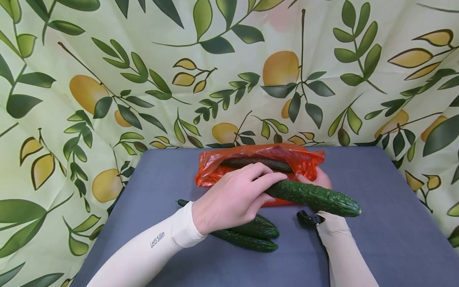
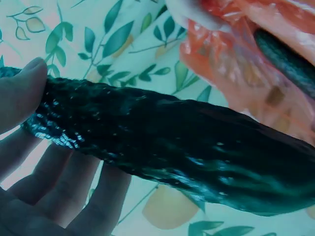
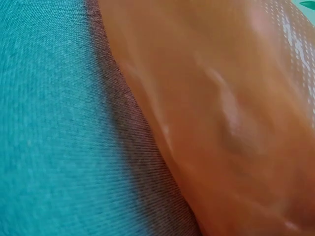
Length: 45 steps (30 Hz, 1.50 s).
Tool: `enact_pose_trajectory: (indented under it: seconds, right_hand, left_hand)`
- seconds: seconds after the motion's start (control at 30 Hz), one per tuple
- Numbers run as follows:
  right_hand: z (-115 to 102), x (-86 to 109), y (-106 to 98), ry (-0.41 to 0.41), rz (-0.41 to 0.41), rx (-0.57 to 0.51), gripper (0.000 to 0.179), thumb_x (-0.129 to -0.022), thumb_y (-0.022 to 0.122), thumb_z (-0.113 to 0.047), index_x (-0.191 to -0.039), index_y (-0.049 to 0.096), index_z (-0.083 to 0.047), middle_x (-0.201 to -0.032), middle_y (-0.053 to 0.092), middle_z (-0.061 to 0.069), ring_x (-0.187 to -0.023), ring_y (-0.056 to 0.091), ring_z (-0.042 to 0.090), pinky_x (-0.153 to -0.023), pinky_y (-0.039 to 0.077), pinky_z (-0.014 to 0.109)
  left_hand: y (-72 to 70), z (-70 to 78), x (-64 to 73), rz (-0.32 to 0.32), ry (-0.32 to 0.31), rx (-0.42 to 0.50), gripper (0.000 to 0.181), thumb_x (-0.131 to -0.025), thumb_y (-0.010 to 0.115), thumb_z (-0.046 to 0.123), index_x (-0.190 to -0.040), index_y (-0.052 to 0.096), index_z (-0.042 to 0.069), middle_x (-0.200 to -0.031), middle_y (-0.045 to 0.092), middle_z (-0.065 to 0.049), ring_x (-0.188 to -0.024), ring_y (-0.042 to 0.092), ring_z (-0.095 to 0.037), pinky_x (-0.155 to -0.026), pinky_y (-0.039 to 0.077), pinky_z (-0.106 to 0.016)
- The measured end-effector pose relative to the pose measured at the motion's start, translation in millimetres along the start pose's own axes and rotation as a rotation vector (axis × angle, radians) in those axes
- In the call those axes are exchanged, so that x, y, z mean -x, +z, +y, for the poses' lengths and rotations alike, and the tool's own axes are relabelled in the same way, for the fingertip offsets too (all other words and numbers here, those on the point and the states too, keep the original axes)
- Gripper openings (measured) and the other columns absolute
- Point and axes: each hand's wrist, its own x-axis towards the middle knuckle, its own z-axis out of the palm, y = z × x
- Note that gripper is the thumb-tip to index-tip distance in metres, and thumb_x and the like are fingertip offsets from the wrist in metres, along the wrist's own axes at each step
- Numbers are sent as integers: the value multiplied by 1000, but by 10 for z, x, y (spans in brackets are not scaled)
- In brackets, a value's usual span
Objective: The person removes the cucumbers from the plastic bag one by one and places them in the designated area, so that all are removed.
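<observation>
My left hand (image 1: 238, 195) grips a dark green, bumpy cucumber (image 1: 319, 197) by one end, and its other end points right, over my right wrist. The left wrist view shows the thumb and fingers wrapped round that cucumber (image 2: 172, 147). Behind it lies a red plastic bag (image 1: 211, 169) with its mouth open and another cucumber (image 1: 258, 162) inside. At the bag's right side my right hand (image 1: 322, 179) holds its edge, the thumb lying over the film; the held cucumber hides part of this hand. Orange-red film of the bag (image 3: 221, 123) fills much of the right wrist view.
Two cucumbers (image 1: 251, 239) lie side by side on the grey table (image 1: 373, 191), partly under my left forearm. A thin green stem end (image 1: 182, 202) shows left of that wrist. Behind the table hangs a leaf-and-fruit patterned cloth (image 1: 229, 91). A black band (image 1: 308, 218) is on my right wrist.
</observation>
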Motion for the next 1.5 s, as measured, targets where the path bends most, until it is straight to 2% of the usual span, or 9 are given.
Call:
enact_pose_trajectory:
  seconds: [0.1, 0.3, 0.43, 0.6, 0.77, 0.97, 1.2, 1.37, 1.5]
  right_hand:
    - [-42, 9, 8, 86, -5, -53, 60, -101, 70, -40, -145, 58, 1, -132, 72, 28, -107, 72, 34, -81, 55, 20]
    - [-123, 54, 66, 78, 26, -72, 59, -103, 69, -36, -147, 56, 0, -137, 69, 27, -107, 71, 34, -77, 50, 9]
    - [-116, 68, 75, 73, 31, -53, 59, -104, 67, -37, -148, 55, 1, -138, 68, 28, -110, 70, 36, -78, 46, 5]
    - [-43, 95, 64, 95, 26, -27, 57, -105, 67, -36, -146, 55, 2, -136, 69, 28, -108, 70, 33, -76, 47, 7]
    - [-10, 106, 63, 95, 8, -31, 59, -105, 66, -37, -147, 54, 2, -136, 68, 28, -105, 70, 30, -77, 48, 7]
    - [-25, 97, 51, 82, 17, -18, 59, -105, 66, -38, -147, 54, 1, -135, 69, 28, -102, 69, 28, -75, 49, 7]
    - [-40, 85, 75, 89, 7, -29, 61, -106, 65, -39, -150, 53, 1, -137, 68, 28, -105, 69, 30, -76, 49, 6]
    - [-32, 102, 71, 99, 12, -17, 61, -106, 65, -38, -150, 53, 2, -137, 67, 28, -102, 67, 24, -76, 48, 5]
    - [-44, 78, 86, 97, 8, -14, 61, -106, 65, -39, -150, 52, 2, -139, 67, 29, -106, 69, 31, -76, 47, 5]
  left_hand:
    - [-10, -4, 118, -45, -19, -50, 48, -100, 77, 17, -145, 63, 19, -122, 66, 5, -103, 65, -8, -91, 58, -27]
    - [37, -144, 473, -210, -101, -239, 43, -98, 80, 20, -137, 63, 21, -113, 64, 4, -94, 66, -11, -79, 60, -31]
    - [143, -305, 684, -306, -151, -328, 35, -96, 82, 21, -127, 66, 19, -102, 62, 2, -88, 65, -14, -70, 58, -32]
    - [319, -473, 850, -407, -194, -351, 34, -95, 83, 23, -125, 68, 18, -98, 64, 1, -89, 68, -17, -73, 60, -35]
    - [400, -560, 886, -478, -221, -370, 31, -98, 77, 18, -128, 68, 18, -100, 65, -2, -89, 67, -19, -76, 59, -36]
    - [456, -609, 885, -576, -263, -314, 32, -98, 77, 18, -128, 69, 17, -105, 68, -4, -94, 68, -20, -84, 60, -35]
    - [506, -662, 896, -620, -332, -214, 37, -97, 75, 16, -133, 67, 15, -109, 68, -3, -96, 68, -19, -90, 61, -37]
    - [521, -673, 916, -615, -327, -194, 39, -98, 76, 17, -135, 67, 15, -110, 70, -2, -97, 70, -18, -90, 62, -37]
    - [509, -695, 946, -602, -330, -178, 41, -98, 77, 20, -138, 67, 16, -114, 72, -2, -101, 70, -18, -94, 61, -38]
